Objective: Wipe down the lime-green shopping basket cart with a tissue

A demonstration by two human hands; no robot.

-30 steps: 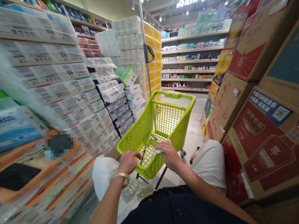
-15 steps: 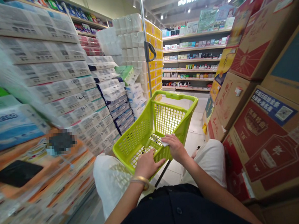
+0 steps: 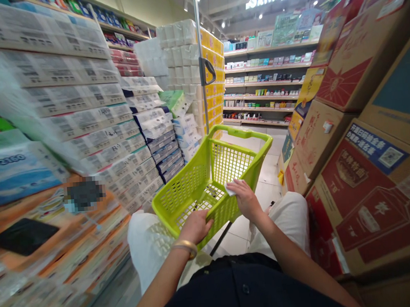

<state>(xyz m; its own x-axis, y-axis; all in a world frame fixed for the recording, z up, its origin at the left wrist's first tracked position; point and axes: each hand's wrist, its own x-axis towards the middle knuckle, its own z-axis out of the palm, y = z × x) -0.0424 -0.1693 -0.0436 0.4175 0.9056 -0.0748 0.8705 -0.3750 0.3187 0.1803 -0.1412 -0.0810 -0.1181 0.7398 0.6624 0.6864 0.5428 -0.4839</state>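
A lime-green plastic shopping basket [image 3: 181, 192] with perforated sides stands tilted in front of me, between my knees. My left hand [image 3: 195, 226] is closed around its near rim, the fingers over the inner side and the thumb outside. Farther along the same rim, my right hand [image 3: 246, 201] presses a folded white tissue [image 3: 230, 187] against the plastic. Its fingers are bent over the tissue, which shows only in part. Through the grid, the basket's floor shows no goods.
Stacked white tissue packs [image 3: 93, 119] rise at the left, with a dark phone [image 3: 24, 236] lying on an orange pack. Cardboard cartons [image 3: 366, 198] are piled close at the right. A metal pole [image 3: 203, 97] stands behind the basket; stocked shelves [image 3: 263, 81] line the back.
My right hand has slid slightly right along the rim with the tissue. My left hand has shifted a little left and its spread fingers have closed on the rim.
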